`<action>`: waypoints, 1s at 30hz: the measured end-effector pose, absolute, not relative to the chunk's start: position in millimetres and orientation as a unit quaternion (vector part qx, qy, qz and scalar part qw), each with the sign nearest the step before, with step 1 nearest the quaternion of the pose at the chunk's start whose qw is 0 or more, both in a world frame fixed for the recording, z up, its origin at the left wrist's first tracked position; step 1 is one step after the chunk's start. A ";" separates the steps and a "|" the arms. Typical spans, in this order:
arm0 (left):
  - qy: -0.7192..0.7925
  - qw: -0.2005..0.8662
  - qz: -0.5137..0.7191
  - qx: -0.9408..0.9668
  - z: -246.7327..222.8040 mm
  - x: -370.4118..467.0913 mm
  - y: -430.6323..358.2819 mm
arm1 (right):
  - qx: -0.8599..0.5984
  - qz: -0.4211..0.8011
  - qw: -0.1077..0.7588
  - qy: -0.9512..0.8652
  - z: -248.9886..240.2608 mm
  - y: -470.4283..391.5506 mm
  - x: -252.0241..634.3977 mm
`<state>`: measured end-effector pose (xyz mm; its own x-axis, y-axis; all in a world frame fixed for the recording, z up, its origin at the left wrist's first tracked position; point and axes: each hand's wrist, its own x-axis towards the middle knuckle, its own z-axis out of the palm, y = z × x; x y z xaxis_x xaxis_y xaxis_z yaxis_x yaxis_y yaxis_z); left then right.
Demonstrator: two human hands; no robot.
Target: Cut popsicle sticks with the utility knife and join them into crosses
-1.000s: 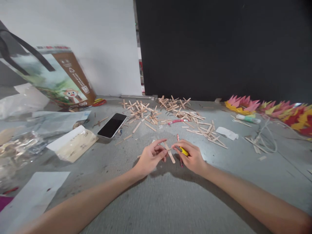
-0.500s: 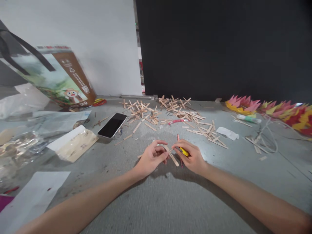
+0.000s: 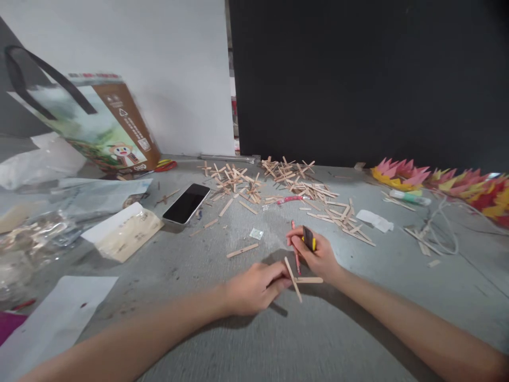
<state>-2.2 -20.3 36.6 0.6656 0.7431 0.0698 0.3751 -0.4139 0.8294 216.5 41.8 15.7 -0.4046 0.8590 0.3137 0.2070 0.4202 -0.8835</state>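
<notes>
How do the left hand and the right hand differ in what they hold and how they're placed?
The left hand grips crossed wooden sticks; the right hand holds a yellow-and-black tool. The left hand is lower in the picture, nearer the person, than the right hand. Both are bare, with curled fingers.

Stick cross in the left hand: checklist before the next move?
1. Stick cross gripped by left hand: ok.
2. Joint of the cross firmly fixed: cannot tell.
3. Yellow-black tool held in right hand: ok.
4. Tool's working end in sight: not ok, no tip shows clearly.
5. Thin red rod clear of right hand in this view: not ok, they overlap.
6. Phone apart from both hands: ok.
</notes>
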 end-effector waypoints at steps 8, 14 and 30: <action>0.327 0.405 0.218 0.825 37.6 1.1 -37.1 | -0.413 0.142 0.154 -0.886 30.6 56.3 190.6; 0.365 0.518 0.312 0.708 28.6 3.6 -29.1 | -0.334 0.065 0.152 -0.928 41.1 69.1 158.6; 0.320 0.558 0.502 0.578 5.6 9.0 -26.1 | -0.251 0.082 0.228 -0.937 18.3 56.3 125.4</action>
<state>9.0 -26.1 5.6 0.2913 0.9302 0.2232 -0.1894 -0.1727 0.9666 125.4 56.3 18.3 -0.7708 0.5072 0.3854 0.4325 0.8609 -0.2679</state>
